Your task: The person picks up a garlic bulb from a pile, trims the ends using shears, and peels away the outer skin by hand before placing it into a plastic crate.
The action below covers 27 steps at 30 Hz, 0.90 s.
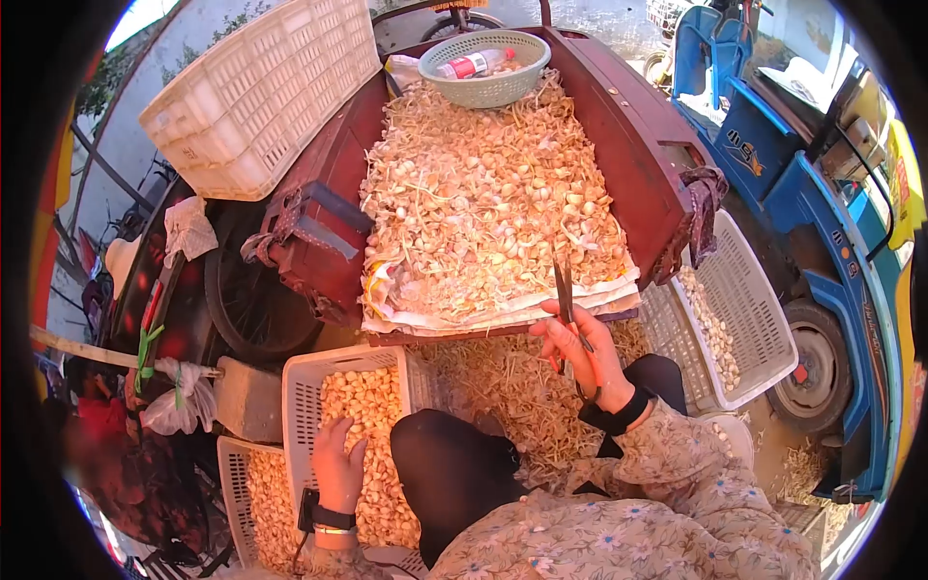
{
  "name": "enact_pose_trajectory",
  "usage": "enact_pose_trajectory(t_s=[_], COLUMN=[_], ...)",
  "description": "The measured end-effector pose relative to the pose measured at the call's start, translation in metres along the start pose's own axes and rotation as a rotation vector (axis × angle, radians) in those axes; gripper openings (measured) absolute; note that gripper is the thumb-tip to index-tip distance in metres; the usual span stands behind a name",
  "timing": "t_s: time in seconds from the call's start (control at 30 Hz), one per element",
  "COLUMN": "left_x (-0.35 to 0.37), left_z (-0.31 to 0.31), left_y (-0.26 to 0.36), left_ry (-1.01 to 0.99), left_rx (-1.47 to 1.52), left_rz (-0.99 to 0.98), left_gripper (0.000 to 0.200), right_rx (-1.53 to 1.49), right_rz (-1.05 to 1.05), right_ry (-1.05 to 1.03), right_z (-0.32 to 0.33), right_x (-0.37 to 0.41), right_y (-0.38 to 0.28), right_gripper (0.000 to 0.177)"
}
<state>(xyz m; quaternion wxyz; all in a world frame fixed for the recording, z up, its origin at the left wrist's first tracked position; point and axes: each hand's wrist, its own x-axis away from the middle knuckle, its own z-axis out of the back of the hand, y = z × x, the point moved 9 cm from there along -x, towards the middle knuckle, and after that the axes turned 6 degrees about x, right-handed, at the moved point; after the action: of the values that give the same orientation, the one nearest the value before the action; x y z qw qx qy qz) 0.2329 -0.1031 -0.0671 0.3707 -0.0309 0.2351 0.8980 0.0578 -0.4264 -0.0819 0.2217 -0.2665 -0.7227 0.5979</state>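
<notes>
My right hand (592, 356) is wrapped round the handles of a pair of scissors (565, 292), whose narrow blades point up and away, in front of the cart bed's near edge. Over a white plastic crate (296, 411) at the lower left, my left hand (338, 469) rests at the garlic, thumb apart from the fingers, with nothing visible in it. Trimmed garlic (372, 396) fills that crate. Ahead of me, garlic bulbs with dry stalks (493, 193) cover the cart bed on a white sheet (425, 317).
A green plastic basket (464, 95) holding a bottle (472, 66) sits at the bed's far end. Another crate (764, 329) with garlic stands at right, beside a blue three-wheeler (822, 242). A large white crate (261, 106) is at upper left. Stalk trimmings (522, 387) lie below the cart.
</notes>
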Motion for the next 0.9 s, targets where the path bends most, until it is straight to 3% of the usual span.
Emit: enact_pose_trajectory(t_s=[0.07,0.1,0.2,0.4,0.47,0.6,0.63,0.73,0.77,0.87,0.9], left_x=[-0.067,-0.098,-0.18,-0.268,-0.272,-0.276,-0.273,-0.261,-0.255,-0.229,-0.222], left_z=[-0.027,-0.041,-0.114,-0.23,-0.237,-0.24,-0.227,-0.203,-0.208,-0.197,-0.194], left_y=[0.058,0.091,0.151,0.196,0.207,0.194,0.195,0.178,0.165,0.163,0.167], left_ry=[-0.099,-0.051,-0.098,-0.189,-0.172,-0.307,-0.264,-0.265,-0.295,-0.235,-0.252], left_rx=[0.4,0.417,0.514,0.2,0.022,0.1,0.066,0.493,0.888,1.581,1.641], left_rz=[0.044,-0.132,-0.285,-0.334,-0.342,-0.227,-0.245,0.011,0.151,0.251,0.245], left_gripper=[0.028,0.023,0.022,0.026,0.027,0.027,0.024,0.02,0.019,0.019,0.018], right_rx=[-0.059,-0.069,-0.12,-0.207,-0.178,-0.202,-0.214,-0.175,-0.141,0.036,0.222], right_rz=[0.071,0.071,0.057,-0.024,-0.022,-0.064,-0.085,-0.112,-0.11,0.045,0.02], right_ry=[0.078,0.092,0.131,0.121,0.114,0.105,0.098,0.101,0.104,0.067,0.023], right_z=[0.014,0.021,0.046,0.075,0.077,0.075,0.074,0.07,0.07,0.057,0.055], right_x=[-0.022,-0.03,-0.049,-0.064,-0.068,-0.071,-0.072,-0.071,-0.072,-0.072,-0.069], right_y=[0.0,0.004,0.015,0.038,0.035,0.037,0.036,0.041,0.042,0.038,0.038], right_gripper=[0.04,0.039,0.037,0.033,0.033,0.032,0.032,0.029,0.028,0.028,0.029])
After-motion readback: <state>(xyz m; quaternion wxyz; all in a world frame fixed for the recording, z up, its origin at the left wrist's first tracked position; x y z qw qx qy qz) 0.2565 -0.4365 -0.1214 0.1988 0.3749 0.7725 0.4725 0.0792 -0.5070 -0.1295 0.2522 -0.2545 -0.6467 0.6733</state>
